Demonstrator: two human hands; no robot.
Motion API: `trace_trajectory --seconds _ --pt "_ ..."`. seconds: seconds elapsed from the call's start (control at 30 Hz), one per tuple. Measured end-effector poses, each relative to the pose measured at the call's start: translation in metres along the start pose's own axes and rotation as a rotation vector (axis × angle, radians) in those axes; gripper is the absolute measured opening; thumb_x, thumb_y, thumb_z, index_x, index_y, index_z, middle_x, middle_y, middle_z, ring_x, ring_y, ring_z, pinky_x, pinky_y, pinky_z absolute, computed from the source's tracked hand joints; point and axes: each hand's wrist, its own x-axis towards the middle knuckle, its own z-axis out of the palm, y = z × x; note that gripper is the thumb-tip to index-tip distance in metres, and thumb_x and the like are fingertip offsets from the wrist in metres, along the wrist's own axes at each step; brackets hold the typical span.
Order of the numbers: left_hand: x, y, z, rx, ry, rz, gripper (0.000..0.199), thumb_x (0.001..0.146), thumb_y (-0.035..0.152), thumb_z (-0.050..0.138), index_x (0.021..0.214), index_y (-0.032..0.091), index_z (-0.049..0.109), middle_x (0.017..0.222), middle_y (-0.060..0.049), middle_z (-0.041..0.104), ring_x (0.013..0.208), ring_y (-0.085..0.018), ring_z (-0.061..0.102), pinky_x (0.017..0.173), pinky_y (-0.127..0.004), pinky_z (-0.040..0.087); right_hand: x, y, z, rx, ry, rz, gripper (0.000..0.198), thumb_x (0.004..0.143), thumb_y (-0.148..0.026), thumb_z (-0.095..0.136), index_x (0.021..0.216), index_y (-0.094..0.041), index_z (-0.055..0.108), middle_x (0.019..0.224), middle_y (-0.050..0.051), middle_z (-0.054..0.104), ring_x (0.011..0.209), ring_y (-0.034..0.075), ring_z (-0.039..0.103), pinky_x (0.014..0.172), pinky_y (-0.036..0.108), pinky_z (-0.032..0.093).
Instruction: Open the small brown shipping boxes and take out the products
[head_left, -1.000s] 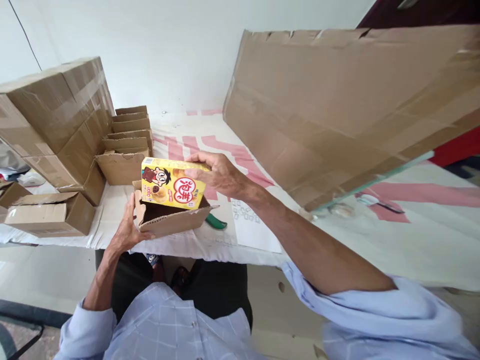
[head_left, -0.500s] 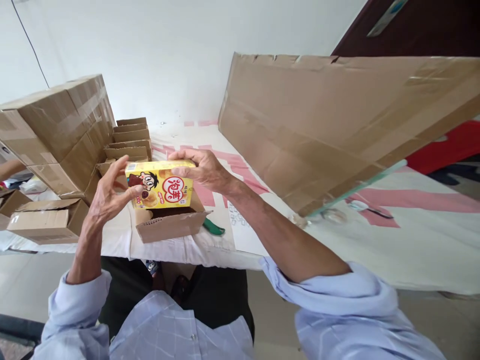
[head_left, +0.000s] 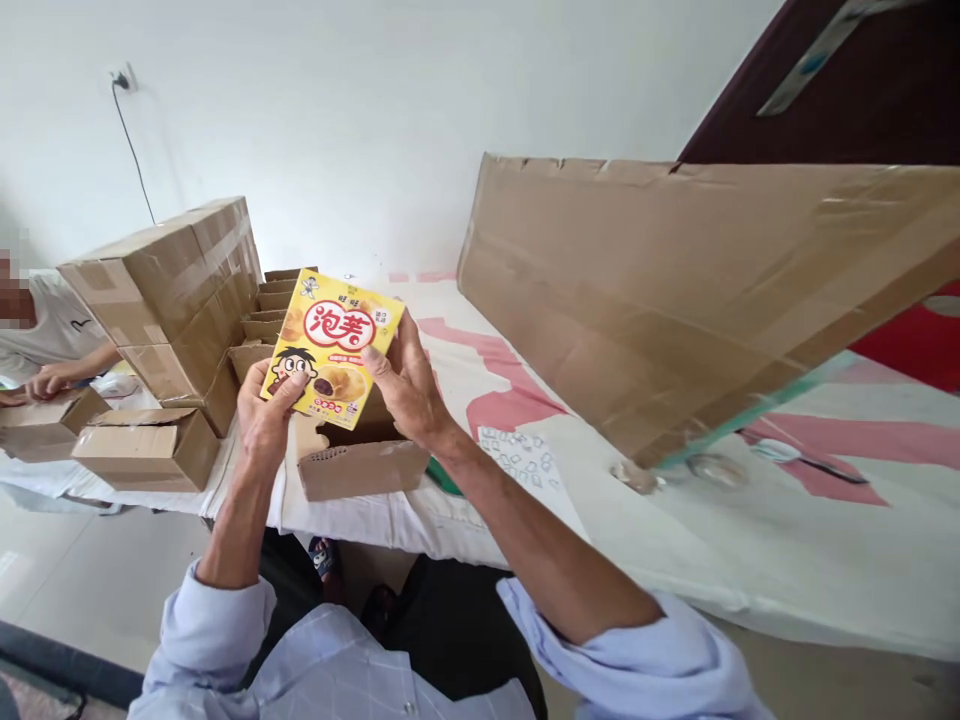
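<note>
Between my two hands is a yellow snack box (head_left: 339, 330) with red lettering, a cartoon face and a picture of cream puffs. Its large printed face is turned toward me and tilted. My left hand (head_left: 268, 405) grips the lower left corner, thumb on the front. On the right side my right hand (head_left: 409, 375) holds the edge, its thumb pressed on the front too. Directly below stands an open cardboard carton (head_left: 364, 470) on the table, its inside mostly hidden by the snack box and my hands. Part of a green object (head_left: 444, 477) shows beside the carton.
Stacked taped cartons (head_left: 161, 290) and a row of open cartons (head_left: 279, 300) stand at the left. A closed carton (head_left: 150, 450) lies nearer. Another person's hand (head_left: 52, 382) rests on a box at far left. A large cardboard sheet (head_left: 645, 290) leans across the right.
The yellow box has been raised and turned so its broad face points at me. My left hand has moved to its lower corner, my right to its right edge. The camera view has shifted.
</note>
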Motion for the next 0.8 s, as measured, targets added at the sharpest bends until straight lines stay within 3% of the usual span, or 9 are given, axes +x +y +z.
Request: trace_trajectory --seconds 0.1,0.23,0.37,0.6,0.8 --pt "-0.004 -0.001 0.009 -0.051 -0.01 0.008 0.064 0.07 0.056 0.099 0.11 0.022 0.062 0.105 -0.005 0.08 0.089 -0.023 0.078 0.079 -0.036 0.065 -0.007 -0.007 0.02 0.006 0.051 -0.045 0.092 0.106 -0.077 0.038 0.177 -0.025 0.012 0.17 0.019 0.05 0.153 0.033 0.054 0.12 0.054 0.056" --pt "0.019 0.015 0.007 0.071 -0.079 0.114 0.068 0.074 0.062 0.096 0.118 0.021 0.065 0.112 -0.006 0.078 0.093 -0.021 0.077 0.082 -0.034 0.064 0.007 -0.019 0.03 -0.041 0.077 -0.071 0.087 0.107 -0.076 0.024 0.177 -0.025 0.019 0.17 0.016 0.052 0.156 0.032 0.051 0.123 0.052 0.053" --pt "0.054 0.024 -0.003 0.277 -0.165 0.096 0.07 0.081 0.081 0.079 0.11 0.019 0.068 0.088 -0.004 0.072 0.075 -0.018 0.069 0.061 -0.028 0.057 0.033 -0.015 0.033 -0.031 0.058 -0.051 0.081 0.107 -0.07 0.026 0.174 -0.024 0.031 0.164 0.015 0.058 0.154 0.032 0.051 0.123 0.053 0.052" --pt "0.077 -0.01 -0.014 0.374 -0.162 -0.033 0.059 0.086 0.075 0.077 0.097 0.018 0.066 0.082 -0.005 0.068 0.071 -0.019 0.064 0.049 -0.024 0.047 0.056 0.029 0.035 -0.029 -0.032 0.13 0.081 0.1 -0.067 0.042 0.165 -0.02 0.047 0.151 0.015 0.07 0.138 0.031 0.064 0.116 0.049 0.056" --pt "0.09 -0.028 -0.018 0.402 -0.148 -0.09 0.058 0.086 0.074 0.076 0.089 0.018 0.064 0.079 -0.007 0.067 0.068 -0.018 0.061 0.049 -0.024 0.045 0.057 0.04 0.036 -0.083 -0.011 0.189 0.077 0.096 -0.064 0.049 0.157 -0.018 0.054 0.148 0.016 0.072 0.136 0.032 0.062 0.122 0.049 0.049"
